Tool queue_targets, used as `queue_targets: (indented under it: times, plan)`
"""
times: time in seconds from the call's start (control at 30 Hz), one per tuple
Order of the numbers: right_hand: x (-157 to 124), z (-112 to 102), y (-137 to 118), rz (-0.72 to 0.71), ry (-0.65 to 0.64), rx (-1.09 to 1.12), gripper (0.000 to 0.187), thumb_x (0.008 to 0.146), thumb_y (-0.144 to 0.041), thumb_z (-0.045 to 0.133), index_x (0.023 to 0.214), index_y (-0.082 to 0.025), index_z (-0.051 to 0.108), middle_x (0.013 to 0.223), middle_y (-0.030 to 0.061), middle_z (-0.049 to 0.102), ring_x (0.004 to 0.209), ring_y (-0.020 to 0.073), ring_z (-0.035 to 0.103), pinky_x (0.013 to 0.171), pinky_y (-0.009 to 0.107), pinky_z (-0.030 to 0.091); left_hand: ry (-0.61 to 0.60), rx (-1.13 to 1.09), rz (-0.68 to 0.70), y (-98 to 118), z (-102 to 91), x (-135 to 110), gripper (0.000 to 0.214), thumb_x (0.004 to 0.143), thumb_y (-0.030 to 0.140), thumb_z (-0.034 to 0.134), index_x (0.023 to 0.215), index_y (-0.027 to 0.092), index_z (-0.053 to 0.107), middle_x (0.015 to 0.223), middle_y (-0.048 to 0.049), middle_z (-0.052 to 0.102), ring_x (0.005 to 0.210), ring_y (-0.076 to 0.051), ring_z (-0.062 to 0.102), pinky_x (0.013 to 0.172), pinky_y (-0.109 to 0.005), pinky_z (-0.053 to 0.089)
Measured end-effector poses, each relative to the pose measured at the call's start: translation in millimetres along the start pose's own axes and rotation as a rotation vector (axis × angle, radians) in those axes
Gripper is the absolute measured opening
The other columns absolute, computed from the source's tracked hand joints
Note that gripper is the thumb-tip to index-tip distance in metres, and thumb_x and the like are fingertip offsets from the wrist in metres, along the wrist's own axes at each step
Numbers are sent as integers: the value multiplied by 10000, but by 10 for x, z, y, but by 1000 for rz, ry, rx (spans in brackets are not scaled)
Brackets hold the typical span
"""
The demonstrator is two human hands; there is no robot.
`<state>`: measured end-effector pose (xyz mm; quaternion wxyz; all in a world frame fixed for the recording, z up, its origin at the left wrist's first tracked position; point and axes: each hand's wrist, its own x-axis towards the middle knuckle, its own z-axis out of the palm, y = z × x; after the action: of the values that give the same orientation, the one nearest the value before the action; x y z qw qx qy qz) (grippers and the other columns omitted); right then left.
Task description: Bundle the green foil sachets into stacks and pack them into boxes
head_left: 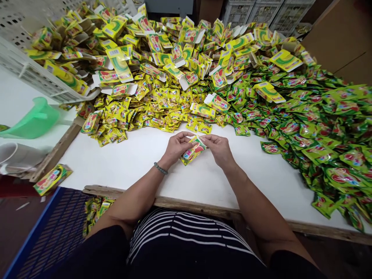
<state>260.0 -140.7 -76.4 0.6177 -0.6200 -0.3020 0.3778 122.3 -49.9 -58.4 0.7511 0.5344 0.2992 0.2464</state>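
Note:
Both my hands meet above the white table [139,159] near its front edge. My left hand [176,147] and my right hand [219,149] are closed together on a small stack of yellow sachets [192,152], held between the fingertips. A bead bracelet circles my left wrist. Directly beyond the hands lies a heap of yellow sachets [151,112]. To the right spreads a large heap of green sachets [319,128]. Flat yellow cartons [186,50] are piled at the back.
A white plastic crate [31,73] holding cartons lies at the back left. A green scoop [31,120] and a white cup [11,155] sit at the left. One carton [52,178] rests by a blue crate [52,232] with sachets inside, lower left.

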Motion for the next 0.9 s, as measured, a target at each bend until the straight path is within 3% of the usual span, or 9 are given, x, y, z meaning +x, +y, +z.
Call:
queue_targets:
  times: [0.2, 0.33, 0.5, 0.63, 0.8, 0.9]
  plan:
    - [-4, -15, -2, -19, -41, 48, 291, 672, -482, 782, 776, -211, 770, 797, 34, 760, 802, 204, 686, 819, 377, 536, -27, -6, 24, 7, -6, -10, 552, 526, 375, 899, 954, 109, 673, 655, 18, 665, 546, -78, 585, 548, -200, 444]
    - [-86, 18, 3, -60, -64, -51, 321, 792, -484, 673, 961, -233, 779, 940, 40, 771, 867, 208, 679, 828, 388, 532, 20, -46, 32, -17, -15, 0, 547, 553, 413, 881, 968, 112, 691, 666, 16, 668, 568, -81, 585, 570, -209, 448]
    - [-219, 206, 53, -409, 111, -470, 338, 889, -393, 558, 1131, -233, 732, 1086, 90, 748, 912, 225, 664, 884, 412, 530, 81, -135, 26, -21, -40, -2, 544, 563, 421, 874, 978, 121, 692, 651, 24, 643, 584, -85, 580, 593, -214, 444]
    - [-247, 321, 108, -555, 179, -584, 315, 913, -353, 525, 1097, -211, 738, 1022, 97, 758, 866, 218, 673, 828, 383, 553, 44, -80, 91, -41, -93, -21, 507, 628, 429, 837, 1013, 131, 695, 604, 43, 578, 541, -69, 499, 542, -201, 379]
    - [-154, 277, 135, -378, 66, -559, 245, 895, -378, 567, 953, -234, 757, 904, 49, 762, 775, 196, 679, 728, 341, 567, -18, 159, 109, -68, -126, -31, 382, 762, 440, 687, 976, 123, 688, 632, 15, 562, 563, -91, 469, 545, -215, 356]
    - [53, 181, 60, -306, -16, -588, 223, 898, -370, 562, 846, -250, 743, 885, 30, 760, 811, 205, 687, 733, 347, 565, -2, 550, 87, 111, -206, -62, 339, 829, 395, 569, 1017, 138, 687, 646, -2, 593, 576, -117, 482, 555, -224, 354]
